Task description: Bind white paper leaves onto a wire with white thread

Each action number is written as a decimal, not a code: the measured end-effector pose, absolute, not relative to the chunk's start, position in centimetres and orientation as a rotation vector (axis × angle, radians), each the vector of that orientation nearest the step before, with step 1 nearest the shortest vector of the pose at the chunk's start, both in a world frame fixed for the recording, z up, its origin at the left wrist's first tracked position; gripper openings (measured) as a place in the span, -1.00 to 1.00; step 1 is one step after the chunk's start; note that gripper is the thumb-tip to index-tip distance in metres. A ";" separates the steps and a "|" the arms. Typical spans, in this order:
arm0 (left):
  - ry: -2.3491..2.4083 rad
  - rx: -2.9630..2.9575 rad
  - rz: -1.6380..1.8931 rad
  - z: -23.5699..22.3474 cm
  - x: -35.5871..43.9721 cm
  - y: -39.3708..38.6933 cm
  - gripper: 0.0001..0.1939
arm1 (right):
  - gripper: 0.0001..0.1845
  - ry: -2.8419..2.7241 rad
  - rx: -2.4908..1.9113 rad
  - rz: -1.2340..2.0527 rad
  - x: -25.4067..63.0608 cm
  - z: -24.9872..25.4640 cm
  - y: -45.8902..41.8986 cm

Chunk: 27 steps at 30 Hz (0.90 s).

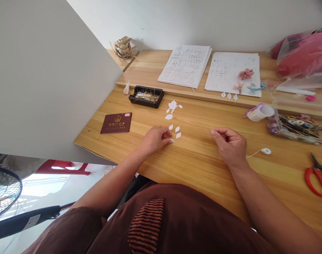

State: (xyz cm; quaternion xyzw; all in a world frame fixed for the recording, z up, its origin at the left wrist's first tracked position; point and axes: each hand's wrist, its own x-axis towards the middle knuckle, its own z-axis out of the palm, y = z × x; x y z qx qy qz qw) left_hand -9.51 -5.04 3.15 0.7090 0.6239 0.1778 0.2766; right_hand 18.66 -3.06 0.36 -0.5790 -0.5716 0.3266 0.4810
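Note:
My left hand (157,138) is low over the wooden table, thumb and finger closed at the edge of a small white paper petal (172,140). Just beyond its fingertips lie several more loose white petals (177,129). A pile of white paper cutouts (173,105) rests farther back. My right hand (230,144) is closed in a pinch above the table to the right. A thin thread (253,154) runs from a small white spool (266,151) and disappears behind that hand; its end at the fingers is too small to see.
A black tray (146,96) of wires, a glue bottle (126,88) and a maroon booklet (116,123) are at left. Paper sheets (184,66) lie on the raised back ledge. Red-handled scissors (318,178), a white cup (260,112) and a clear box (298,125) stand at right.

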 end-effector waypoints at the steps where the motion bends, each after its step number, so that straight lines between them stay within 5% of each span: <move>1: 1.653 1.920 0.474 3.0 -9.6 -5.0 -0.87 | -0.80 -1.387 -1.413 0.803 18.7 0.4 -3.1; 21: 2.282 1.472 0.400 4.0 -13.5 -17.6 -0.64 | -0.72 -1.370 -1.345 0.800 18.7 -0.4 -2.1; 27: 2.442 1.031 0.685 2.8 -14.2 -21.1 -0.48 | -0.67 -1.364 -1.352 0.824 18.5 -0.1 -2.1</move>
